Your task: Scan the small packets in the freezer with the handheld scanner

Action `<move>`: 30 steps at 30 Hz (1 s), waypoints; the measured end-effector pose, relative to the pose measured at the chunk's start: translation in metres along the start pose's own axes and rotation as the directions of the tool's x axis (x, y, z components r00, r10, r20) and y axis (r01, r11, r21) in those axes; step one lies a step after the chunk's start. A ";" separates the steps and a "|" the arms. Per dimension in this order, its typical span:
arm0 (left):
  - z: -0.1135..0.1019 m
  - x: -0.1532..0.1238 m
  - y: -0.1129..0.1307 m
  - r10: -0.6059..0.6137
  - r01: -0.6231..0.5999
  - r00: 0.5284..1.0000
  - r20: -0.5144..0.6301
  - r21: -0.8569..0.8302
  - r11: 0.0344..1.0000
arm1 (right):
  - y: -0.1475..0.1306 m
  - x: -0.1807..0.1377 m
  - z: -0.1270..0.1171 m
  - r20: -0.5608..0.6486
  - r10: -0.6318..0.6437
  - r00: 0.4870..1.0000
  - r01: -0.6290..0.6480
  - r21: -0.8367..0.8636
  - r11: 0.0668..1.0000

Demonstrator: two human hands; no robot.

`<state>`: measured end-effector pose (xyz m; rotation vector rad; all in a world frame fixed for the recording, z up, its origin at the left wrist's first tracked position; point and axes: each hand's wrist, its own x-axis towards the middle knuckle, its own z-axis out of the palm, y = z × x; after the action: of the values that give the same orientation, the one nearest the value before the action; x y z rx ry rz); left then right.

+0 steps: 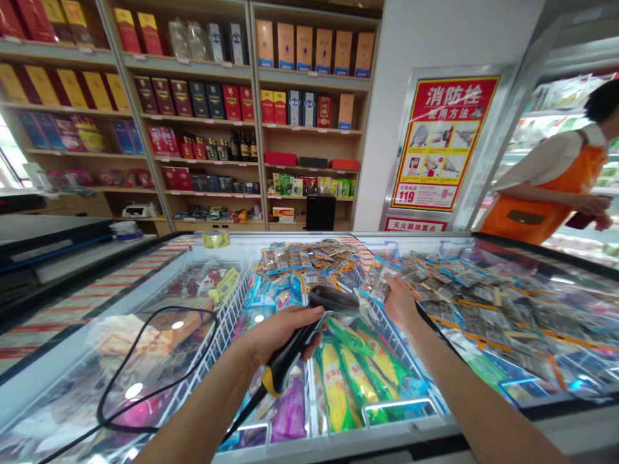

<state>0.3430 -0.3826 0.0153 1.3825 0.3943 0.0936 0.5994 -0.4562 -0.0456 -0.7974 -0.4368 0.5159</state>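
My left hand is wrapped round the grip of a black and yellow barcode scanner, whose head points to the right. A black cable trails from its handle end. My right hand pinches a small clear packet with a blue edge, just right of the scanner head. Beyond the scanner lies a pile of small packets with orange and blue edges. A larger spread of similar packets covers the glass to the right of my right hand. Under the glass, below the scanner, are green and yellow corn packages.
The chest freezer has white wire baskets inside. A looped black cable lies across its left glass. A tape roll sits at the back edge. Shelves of boxes stand behind. A person in an orange apron is at right.
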 end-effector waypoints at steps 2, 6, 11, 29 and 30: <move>0.000 0.000 0.001 -0.004 0.004 1.000 -0.001 -0.009 1.000 | -0.001 0.000 0.000 -0.006 0.000 1.000 0.000 -0.005 1.000; 0.001 0.000 0.002 0.006 -0.006 1.000 -0.014 -0.024 1.000 | -0.001 0.000 0.000 0.000 -0.005 1.000 0.005 -0.008 1.000; 0.001 0.001 0.000 0.017 -0.017 1.000 -0.004 0.013 1.000 | 0.000 0.001 -0.001 -0.015 -0.011 1.000 0.011 0.006 1.000; 0.003 0.000 0.001 -0.008 0.008 1.000 0.007 0.034 0.999 | 0.003 0.003 -0.004 -0.005 -0.055 0.998 0.055 -0.024 0.998; 0.003 0.000 0.001 -0.014 0.013 1.000 0.018 0.032 0.999 | 0.003 0.003 -0.003 -0.014 -0.067 0.998 0.066 -0.025 0.997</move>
<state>0.3443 -0.3856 0.0167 1.4111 0.3914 0.0642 0.6029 -0.4542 -0.0498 -0.8071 -0.4549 0.4430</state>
